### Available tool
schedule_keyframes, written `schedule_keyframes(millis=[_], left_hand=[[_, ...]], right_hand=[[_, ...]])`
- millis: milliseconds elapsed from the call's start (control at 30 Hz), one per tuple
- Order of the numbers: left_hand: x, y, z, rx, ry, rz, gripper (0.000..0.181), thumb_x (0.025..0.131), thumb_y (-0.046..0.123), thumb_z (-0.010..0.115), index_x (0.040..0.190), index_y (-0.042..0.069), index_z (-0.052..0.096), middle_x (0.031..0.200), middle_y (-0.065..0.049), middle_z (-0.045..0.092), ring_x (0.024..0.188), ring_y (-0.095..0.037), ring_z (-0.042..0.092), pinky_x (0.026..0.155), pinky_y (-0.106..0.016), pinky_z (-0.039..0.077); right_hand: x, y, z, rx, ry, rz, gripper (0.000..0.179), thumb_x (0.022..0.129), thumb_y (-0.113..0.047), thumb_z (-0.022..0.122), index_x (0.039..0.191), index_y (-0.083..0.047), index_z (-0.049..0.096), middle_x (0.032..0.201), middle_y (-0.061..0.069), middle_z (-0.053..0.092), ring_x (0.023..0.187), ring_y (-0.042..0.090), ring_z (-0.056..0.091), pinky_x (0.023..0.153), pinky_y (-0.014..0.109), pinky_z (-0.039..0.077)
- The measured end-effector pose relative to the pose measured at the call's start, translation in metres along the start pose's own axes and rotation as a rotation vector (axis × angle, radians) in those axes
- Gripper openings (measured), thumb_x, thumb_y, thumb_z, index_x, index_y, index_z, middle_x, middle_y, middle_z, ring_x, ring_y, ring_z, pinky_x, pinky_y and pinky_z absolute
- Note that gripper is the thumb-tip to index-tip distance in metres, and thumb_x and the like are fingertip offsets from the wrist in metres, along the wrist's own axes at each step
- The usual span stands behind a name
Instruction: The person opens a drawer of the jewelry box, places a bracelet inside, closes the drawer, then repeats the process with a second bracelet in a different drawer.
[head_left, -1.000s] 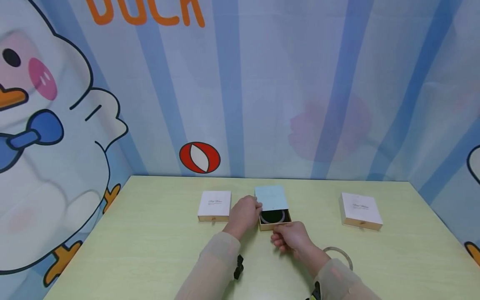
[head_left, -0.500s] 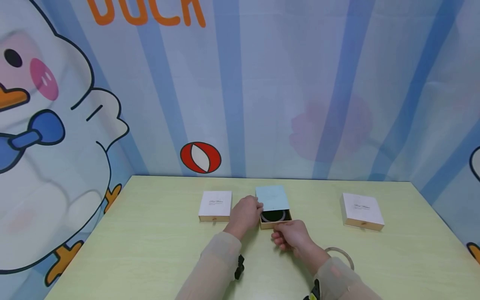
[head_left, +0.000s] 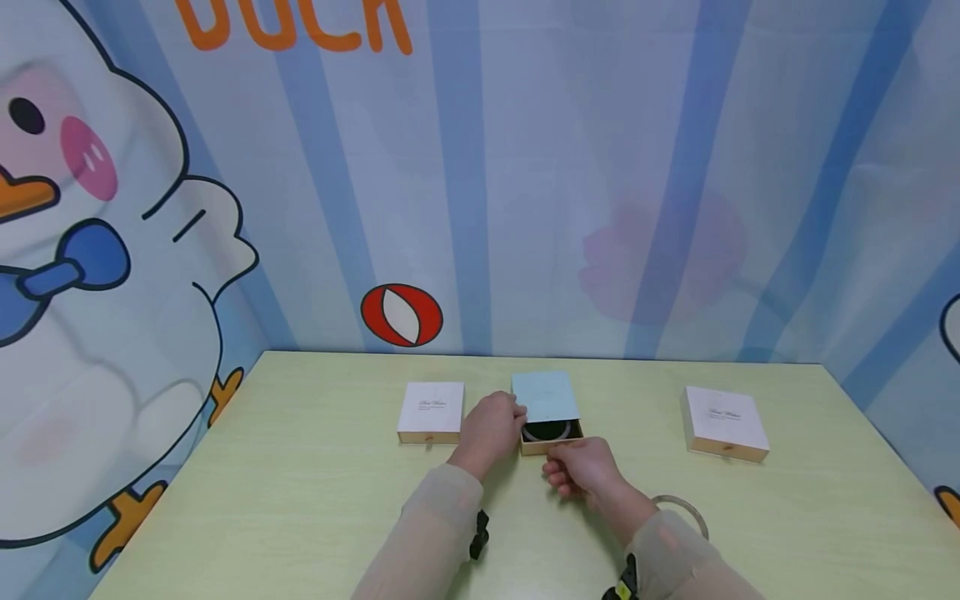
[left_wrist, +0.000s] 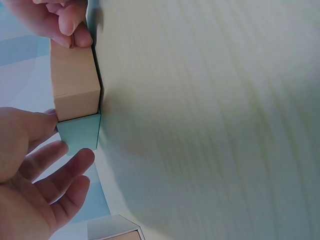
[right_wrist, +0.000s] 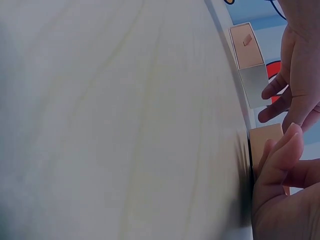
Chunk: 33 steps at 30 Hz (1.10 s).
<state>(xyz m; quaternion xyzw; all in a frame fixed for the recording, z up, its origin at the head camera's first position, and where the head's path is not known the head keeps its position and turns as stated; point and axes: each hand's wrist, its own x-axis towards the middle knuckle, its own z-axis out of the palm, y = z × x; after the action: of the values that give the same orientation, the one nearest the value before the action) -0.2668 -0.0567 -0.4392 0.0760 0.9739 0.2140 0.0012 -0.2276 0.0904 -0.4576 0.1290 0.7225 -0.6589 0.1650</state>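
Observation:
A light blue box sleeve [head_left: 546,396] lies on the table with its tan drawer [head_left: 536,447] partly out at the front. Inside the drawer sits a pale bangle [head_left: 566,432] around a dark cushion; its far part is hidden under the sleeve. My left hand [head_left: 489,429] holds the sleeve's left side between thumb and fingers. With its fingertips my right hand [head_left: 588,473] pinches the drawer's front. The left wrist view shows those right fingertips [left_wrist: 82,39] at the drawer's end, where any pull tab is covered.
White boxes with tan drawer fronts stand on either side, one at the left [head_left: 431,411] and one farther right [head_left: 724,422]. A pale ring [head_left: 686,506] shows beside the right forearm, partly hidden. Behind the table [head_left: 315,483] hangs a printed curtain [head_left: 540,183].
The drawer has slid slightly farther into the blue sleeve, away from me, with my right hand moving along. My left hand stays in place on the sleeve.

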Motion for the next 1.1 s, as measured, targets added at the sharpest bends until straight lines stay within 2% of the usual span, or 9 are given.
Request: schedule_keyframes(millis=[633, 1100], left_hand=[[-0.001, 0.001, -0.003, -0.024, -0.022, -0.003, 0.026, 0.094, 0.023, 0.058, 0.116, 0.012, 0.069, 0.13, -0.004, 0.06, 0.12, -0.023, 0.056, 0.097, -0.037, 0.05], [-0.001, 0.001, -0.003, -0.003, -0.016, 0.007, 0.026, 0.094, 0.023, 0.059, 0.114, 0.012, 0.07, 0.129, -0.004, 0.06, 0.119, -0.023, 0.057, 0.097, -0.037, 0.05]], right_hand=[[0.01, -0.002, 0.003, 0.003, 0.027, 0.013, 0.024, 0.094, -0.01, 0.051, 0.108, 0.008, 0.06, 0.063, 0.001, 0.065, 0.046, 0.004, 0.054, 0.043, 0.018, 0.047], [0.014, -0.005, 0.004, 0.004, 0.032, 0.006, 0.024, 0.093, -0.007, 0.05, 0.109, 0.009, 0.059, 0.061, 0.0, 0.063, 0.045, 0.003, 0.053, 0.042, 0.017, 0.046]])
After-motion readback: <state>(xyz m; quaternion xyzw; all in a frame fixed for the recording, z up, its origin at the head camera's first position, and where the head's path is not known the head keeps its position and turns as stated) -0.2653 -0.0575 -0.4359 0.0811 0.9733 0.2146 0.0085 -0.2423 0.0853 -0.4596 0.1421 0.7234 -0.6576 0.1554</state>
